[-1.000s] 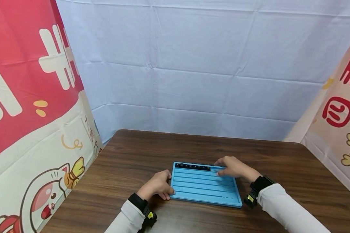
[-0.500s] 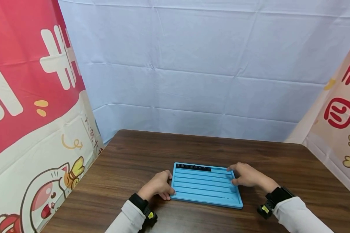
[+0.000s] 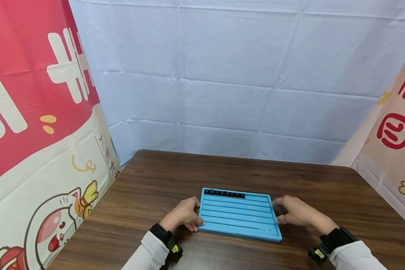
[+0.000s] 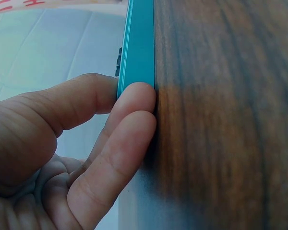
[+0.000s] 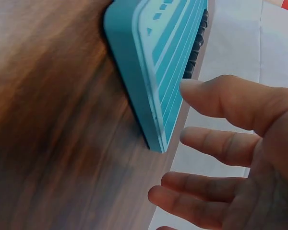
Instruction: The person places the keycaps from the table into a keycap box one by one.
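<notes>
A light blue grooved tray (image 3: 239,215) lies flat on the wooden table. In its far groove, toward the left, sits a row of small black keycap-like pieces (image 3: 224,194). My left hand (image 3: 183,215) holds the tray's left edge; the left wrist view shows the thumb (image 4: 86,93) at the top rim and two fingers (image 4: 129,129) against the side wall. Just off the right edge is my right hand (image 3: 295,212), its fingers spread and nothing between them. The right wrist view has its thumb (image 5: 216,96) overlapping the tray's edge near the black pieces.
The brown wooden table (image 3: 168,172) reaches back to a pale hanging cloth (image 3: 222,75). A red and cream printed cloth (image 3: 30,112) hangs at the left, another printed cloth (image 3: 391,168) at the right. Each wrist wears a black strap with a small camera.
My right hand has moved right and a little nearer, from above the tray's far right part to just outside its right edge. My left hand keeps its place on the tray.
</notes>
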### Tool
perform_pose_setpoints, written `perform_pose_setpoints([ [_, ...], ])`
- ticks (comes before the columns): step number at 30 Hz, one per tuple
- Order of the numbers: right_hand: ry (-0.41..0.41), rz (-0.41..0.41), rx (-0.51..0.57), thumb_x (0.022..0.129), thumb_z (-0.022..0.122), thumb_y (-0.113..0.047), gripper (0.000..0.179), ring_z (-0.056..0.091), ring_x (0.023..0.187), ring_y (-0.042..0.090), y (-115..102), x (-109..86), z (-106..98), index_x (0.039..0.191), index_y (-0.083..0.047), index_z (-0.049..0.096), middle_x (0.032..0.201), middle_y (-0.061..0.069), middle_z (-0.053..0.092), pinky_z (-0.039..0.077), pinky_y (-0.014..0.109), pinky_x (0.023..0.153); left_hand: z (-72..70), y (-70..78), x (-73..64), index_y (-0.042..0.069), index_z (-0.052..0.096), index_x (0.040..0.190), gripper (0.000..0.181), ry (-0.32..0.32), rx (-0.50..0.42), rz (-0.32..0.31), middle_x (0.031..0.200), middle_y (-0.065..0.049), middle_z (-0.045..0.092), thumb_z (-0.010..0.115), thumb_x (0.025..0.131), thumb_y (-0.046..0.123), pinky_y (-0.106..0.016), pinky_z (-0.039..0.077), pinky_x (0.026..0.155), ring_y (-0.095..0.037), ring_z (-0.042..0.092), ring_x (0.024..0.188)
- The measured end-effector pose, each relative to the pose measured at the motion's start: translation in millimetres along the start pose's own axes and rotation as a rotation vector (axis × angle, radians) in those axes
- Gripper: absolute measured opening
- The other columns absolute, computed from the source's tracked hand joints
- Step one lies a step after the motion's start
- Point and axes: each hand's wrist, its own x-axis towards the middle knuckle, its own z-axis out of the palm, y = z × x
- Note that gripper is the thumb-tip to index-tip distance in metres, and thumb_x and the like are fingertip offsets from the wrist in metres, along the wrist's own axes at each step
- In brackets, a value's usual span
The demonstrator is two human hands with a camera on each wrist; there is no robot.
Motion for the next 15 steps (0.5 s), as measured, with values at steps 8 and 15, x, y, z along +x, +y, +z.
perform_pose_setpoints([
  [8,-0.001,0.0,0.041,0.079,0.075,-0.019,0.049,0.052,0.101,0.04,9.3,-12.2,2.8,0.116,0.006,0.057,0.11,0.016,0.055,0.048,0.049,0.077,-0.8,0.8,0.8,-0.004,0.044,0.114,0.05,0.003,0.008,-0.009,0.061,-0.017,0.06,0.074,0.074,-0.006,-0.033,0.053,0.044,-0.024,0.061,0.047],
  [15,-0.007,0.033,0.065,0.079,0.075,-0.02,0.049,0.05,0.105,0.042,18.4,-19.6,4.9,0.117,0.005,0.057,0.112,0.017,0.055,0.046,0.052,0.08,-1.7,2.3,0.7,-0.004,0.044,0.115,0.05,0.002,0.011,-0.005,0.061,-0.016,0.06,0.073,0.075,-0.005,-0.033,0.053,0.044,-0.023,0.061,0.047],
])
